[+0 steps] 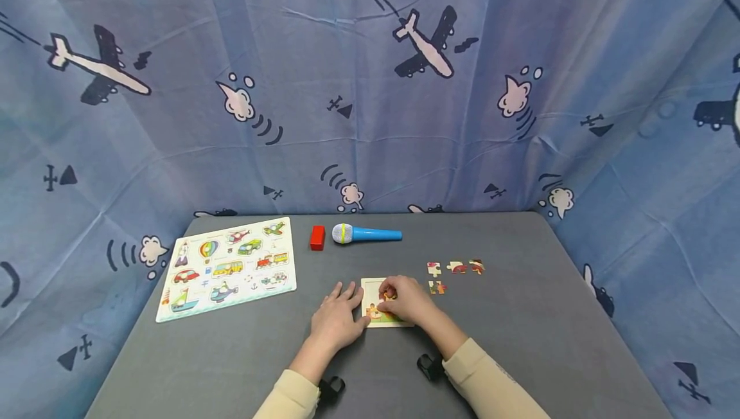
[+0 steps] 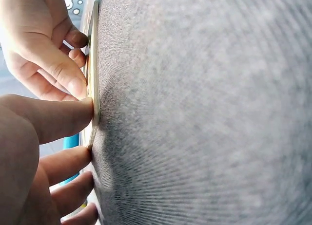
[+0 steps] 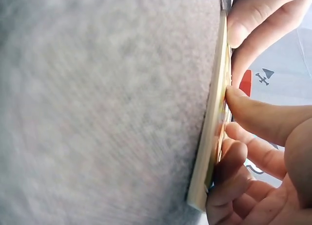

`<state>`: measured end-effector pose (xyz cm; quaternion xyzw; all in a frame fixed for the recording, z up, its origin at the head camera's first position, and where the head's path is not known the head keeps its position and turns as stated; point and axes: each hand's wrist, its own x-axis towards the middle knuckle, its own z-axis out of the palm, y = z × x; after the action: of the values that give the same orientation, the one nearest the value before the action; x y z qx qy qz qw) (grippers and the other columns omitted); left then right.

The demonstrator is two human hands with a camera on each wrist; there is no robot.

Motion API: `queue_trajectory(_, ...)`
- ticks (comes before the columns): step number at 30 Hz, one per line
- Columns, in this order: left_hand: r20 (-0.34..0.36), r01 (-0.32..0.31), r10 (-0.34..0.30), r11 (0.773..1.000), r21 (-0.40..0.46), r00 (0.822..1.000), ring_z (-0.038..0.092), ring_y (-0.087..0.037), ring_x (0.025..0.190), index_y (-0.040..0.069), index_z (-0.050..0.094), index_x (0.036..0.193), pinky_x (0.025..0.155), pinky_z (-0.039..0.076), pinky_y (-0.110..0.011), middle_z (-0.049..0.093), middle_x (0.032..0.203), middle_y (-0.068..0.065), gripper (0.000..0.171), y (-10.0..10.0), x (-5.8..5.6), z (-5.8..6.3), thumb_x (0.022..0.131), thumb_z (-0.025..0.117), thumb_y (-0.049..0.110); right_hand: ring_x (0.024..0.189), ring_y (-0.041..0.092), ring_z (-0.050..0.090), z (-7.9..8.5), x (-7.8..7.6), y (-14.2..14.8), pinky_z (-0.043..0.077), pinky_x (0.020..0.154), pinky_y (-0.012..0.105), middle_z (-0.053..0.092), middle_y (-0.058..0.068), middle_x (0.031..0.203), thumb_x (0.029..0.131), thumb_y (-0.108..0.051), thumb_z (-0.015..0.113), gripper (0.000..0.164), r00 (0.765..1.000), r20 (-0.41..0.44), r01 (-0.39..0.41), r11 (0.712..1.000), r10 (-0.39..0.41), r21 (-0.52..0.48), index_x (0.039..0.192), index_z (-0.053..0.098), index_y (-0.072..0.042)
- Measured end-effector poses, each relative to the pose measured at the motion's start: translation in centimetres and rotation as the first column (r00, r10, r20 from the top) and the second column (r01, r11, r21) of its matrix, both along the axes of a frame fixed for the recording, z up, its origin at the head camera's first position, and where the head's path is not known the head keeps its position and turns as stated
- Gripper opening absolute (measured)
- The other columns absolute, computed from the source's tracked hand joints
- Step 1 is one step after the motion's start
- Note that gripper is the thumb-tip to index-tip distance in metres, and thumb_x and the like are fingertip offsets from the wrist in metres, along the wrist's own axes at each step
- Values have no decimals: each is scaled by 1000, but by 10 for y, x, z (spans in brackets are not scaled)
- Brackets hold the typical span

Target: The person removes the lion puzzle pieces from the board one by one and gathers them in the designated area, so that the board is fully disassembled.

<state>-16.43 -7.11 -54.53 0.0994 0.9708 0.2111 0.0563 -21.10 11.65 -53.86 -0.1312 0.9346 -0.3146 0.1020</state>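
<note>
Tabletop (image 1: 520, 335): two hands (image 1: 339, 319) (image 1: 409, 300), one jigsaw (image 1: 372, 290)

A blue airplane-print curtain (image 1: 370, 117) hangs behind and beside a grey table (image 1: 532, 329).

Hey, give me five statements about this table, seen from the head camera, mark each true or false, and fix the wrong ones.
1. The red block lies between the picture board and the microphone. True.
2. The left hand holds the microphone. False: it touches the frame.
3. The loose pieces lie left of the frame. False: they lie to its right.
4. The right hand is over the frame. True.
5. The microphone's handle is red. False: it is blue.
</note>
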Motion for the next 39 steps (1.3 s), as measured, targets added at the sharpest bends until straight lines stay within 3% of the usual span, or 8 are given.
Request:
queue_trajectory(18, -11, -4, 3, 1000, -18, 1000, 36, -34, 149, 15, 57, 145, 115, 39, -55, 49, 155, -7, 63, 1, 2, 3, 90, 73, 40, 78, 16, 49, 1, 2, -2, 45, 71, 35, 56, 1, 88, 82, -19, 85, 21, 1000, -10, 4, 999, -4, 37, 92, 67, -13)
queue_trajectory(29, -15, -6, 5, 1000, -15, 1000, 37, -34, 149, 15, 58, 145, 115, 39, -56, 49, 155, -7, 62, 1, 2, 3, 90, 74, 39, 78, 17, 50, 2, 2, -3, 44, 67, 34, 56, 0, 89, 81, -19, 86, 22, 999, -34, 3, 998, -1, 58, 91, 67, -20)
queue_trajectory(34, -14, -9, 9, 1000, -20, 1000, 37, -34, 149, 16, 58, 145, 115, 39, -56, 49, 154, -7, 62, 2, 2, 2, 90, 74, 39, 76, 14, 56, 3, 1, -3, 48, 66, 33, 64, -2, 88, 80, -16, 86, 25, 999, -15, 41, 999, -41, -9, 98, 68, -17)
queue_trajectory(39, -14, -11, 11, 1000, -21, 1000, 36, -34, 149, 16, 57, 145, 116, 38, -55, 50, 154, -7, 63, 2, 1, 2, 90, 73, 40, 66, 12, 56, 6, -3, 5, 48, 61, 28, 64, -4, 76, 79, -22, 88, 22, 992, 43, 119, 987, -115, -106, 92, 74, -12)
